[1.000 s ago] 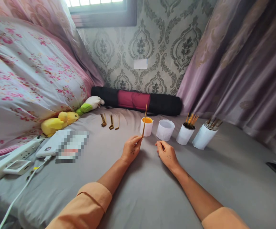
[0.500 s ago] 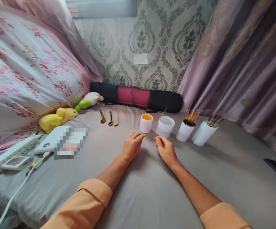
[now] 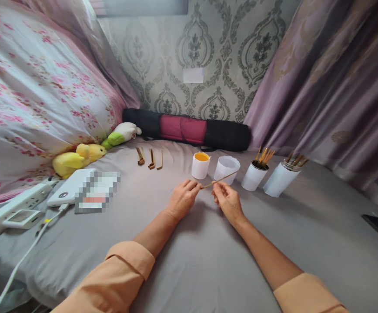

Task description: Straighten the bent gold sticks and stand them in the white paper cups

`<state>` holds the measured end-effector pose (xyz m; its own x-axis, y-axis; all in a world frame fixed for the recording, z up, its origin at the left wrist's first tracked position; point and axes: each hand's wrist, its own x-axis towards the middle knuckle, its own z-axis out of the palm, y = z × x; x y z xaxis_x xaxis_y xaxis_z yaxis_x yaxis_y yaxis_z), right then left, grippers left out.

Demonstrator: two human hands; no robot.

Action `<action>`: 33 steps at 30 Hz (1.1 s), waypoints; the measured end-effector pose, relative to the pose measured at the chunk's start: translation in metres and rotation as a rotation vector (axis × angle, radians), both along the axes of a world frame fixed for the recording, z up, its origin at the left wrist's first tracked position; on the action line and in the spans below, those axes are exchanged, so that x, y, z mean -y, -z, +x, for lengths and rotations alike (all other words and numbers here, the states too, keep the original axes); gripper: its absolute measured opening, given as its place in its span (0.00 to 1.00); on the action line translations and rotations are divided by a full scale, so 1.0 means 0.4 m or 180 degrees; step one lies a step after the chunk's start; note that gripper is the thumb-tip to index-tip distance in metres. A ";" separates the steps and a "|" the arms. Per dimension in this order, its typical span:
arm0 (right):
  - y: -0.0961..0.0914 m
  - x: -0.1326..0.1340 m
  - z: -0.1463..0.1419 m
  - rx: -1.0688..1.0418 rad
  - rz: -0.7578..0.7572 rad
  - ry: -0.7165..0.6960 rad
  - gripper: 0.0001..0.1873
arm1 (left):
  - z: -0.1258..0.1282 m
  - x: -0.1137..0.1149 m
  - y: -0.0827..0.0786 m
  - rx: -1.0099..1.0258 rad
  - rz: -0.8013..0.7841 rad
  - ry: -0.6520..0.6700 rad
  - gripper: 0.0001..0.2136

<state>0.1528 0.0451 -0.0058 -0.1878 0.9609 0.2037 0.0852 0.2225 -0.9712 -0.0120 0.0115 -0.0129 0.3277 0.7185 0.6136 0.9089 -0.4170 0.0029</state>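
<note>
A thin brown stick [image 3: 227,176] slants up to the right in front of the white containers. My left hand [image 3: 185,198] is closed, pinching the stick's lower left end. The fingers of my right hand [image 3: 228,201] are curled closed, with their tips at the stick a short way along; its far end sticks out beyond them. Just behind the hands stand a white-wrapped cup with a yellow inside [image 3: 200,167] and a wider whitish tub [image 3: 221,167]. Left of them on the sheet lie several bent brown sticks in small groups [image 3: 151,159].
At right stand a white-wrapped can of sticks [image 3: 255,177] and a white-wrapped jar of sticks [image 3: 280,179]. A black and red roll bag [image 3: 182,129] lies along the wall. At left are plush toys [image 3: 78,161], a white power bank [image 3: 73,187] and a power strip [image 3: 15,206].
The stick has swung down from a steep slant to a flatter one, toward the right. My right fingertips have come to it. My left hand still holds its end.
</note>
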 end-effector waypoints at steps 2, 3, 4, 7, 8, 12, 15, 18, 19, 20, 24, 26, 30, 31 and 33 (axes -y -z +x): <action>-0.001 -0.001 0.000 -0.0111 -0.0082 -0.0025 0.25 | 0.001 0.000 0.002 -0.0062 -0.0016 0.0040 0.13; 0.000 -0.002 0.001 -0.0179 -0.0126 -0.0036 0.25 | 0.002 -0.001 0.003 -0.0088 -0.0021 0.0055 0.13; 0.002 -0.003 0.001 -0.0255 -0.0178 -0.0045 0.24 | 0.003 -0.001 0.004 -0.0110 -0.0025 0.0067 0.13; 0.008 -0.006 0.001 -0.0424 -0.0320 -0.0075 0.23 | 0.004 -0.002 0.006 -0.0123 -0.0059 0.0060 0.13; 0.010 -0.006 0.001 -0.0453 -0.0348 -0.0085 0.23 | 0.004 -0.002 0.005 -0.0114 -0.0078 0.0049 0.13; 0.015 -0.008 0.001 -0.0519 -0.0400 -0.0101 0.22 | 0.006 0.000 0.002 -0.0049 -0.0152 0.0030 0.13; 0.017 -0.010 0.001 -0.0552 -0.0417 -0.0117 0.22 | 0.006 0.000 0.002 0.0049 -0.0202 0.0057 0.12; 0.018 -0.010 0.001 -0.0546 -0.0416 -0.0129 0.22 | 0.006 -0.001 0.005 0.0230 -0.0227 0.0117 0.12; 0.018 -0.010 0.001 -0.0540 -0.0414 -0.0135 0.22 | 0.006 -0.001 0.006 0.0293 -0.0232 0.0138 0.12; 0.018 -0.010 0.001 -0.0537 -0.0412 -0.0141 0.22 | 0.006 -0.002 0.007 0.0351 -0.0239 0.0155 0.11; 0.018 -0.011 0.001 -0.0515 -0.0398 -0.0139 0.22 | 0.005 -0.006 0.012 0.0601 -0.0268 0.0157 0.11; 0.019 -0.012 0.002 -0.0495 -0.0416 -0.0098 0.22 | 0.004 -0.010 0.017 0.0726 -0.0272 0.0160 0.11; 0.020 -0.013 0.003 -0.0493 -0.0460 -0.0038 0.22 | 0.003 -0.016 0.026 0.0958 -0.0317 0.0147 0.10; 0.021 -0.014 0.003 -0.0495 -0.0461 -0.0028 0.22 | 0.003 -0.017 0.028 0.1027 -0.0330 0.0141 0.10; 0.022 -0.016 0.004 -0.0500 -0.0453 -0.0004 0.22 | 0.003 -0.019 0.030 0.1183 -0.0361 0.0145 0.10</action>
<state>0.1544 0.0513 -0.0147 -0.1656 0.9818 0.0929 -0.0699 0.0822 -0.9942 -0.0107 0.0190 -0.0251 0.1312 0.7784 0.6139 0.8177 -0.4351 0.3770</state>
